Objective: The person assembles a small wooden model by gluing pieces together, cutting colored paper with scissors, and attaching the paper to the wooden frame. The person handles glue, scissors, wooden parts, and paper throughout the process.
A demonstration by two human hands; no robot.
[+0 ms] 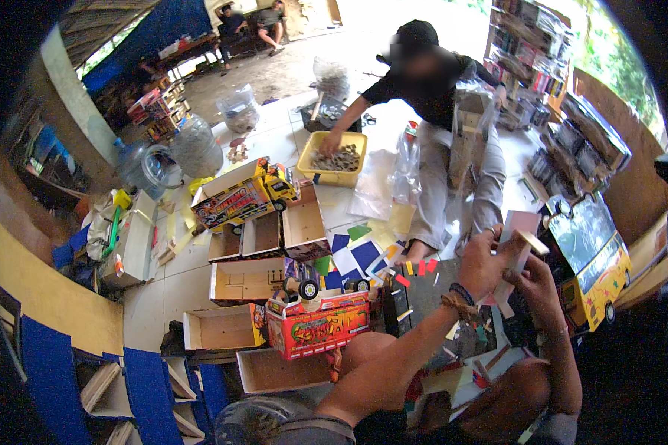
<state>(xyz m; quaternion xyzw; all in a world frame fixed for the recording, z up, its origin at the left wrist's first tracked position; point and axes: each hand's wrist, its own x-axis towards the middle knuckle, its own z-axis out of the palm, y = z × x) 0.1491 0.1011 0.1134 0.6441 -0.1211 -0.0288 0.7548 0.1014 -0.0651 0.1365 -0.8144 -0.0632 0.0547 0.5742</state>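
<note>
On a white tiled floor (171, 285) strewn with coloured paper scraps (364, 252), the left hand (482, 259) and the right hand (534, 285) both grip a pale flat panel (518, 236) held up just right of the red toy truck (318, 322). Beyond that truck lie open wooden box shells (245, 278), a yellow toy truck (246, 194) and a yellow tray (335, 159) (another person's hand reaches into it). The room is open-sided, with stocked shelves (527, 52) far behind the truck and a yellow toy bus (597, 271) to its right.
</note>
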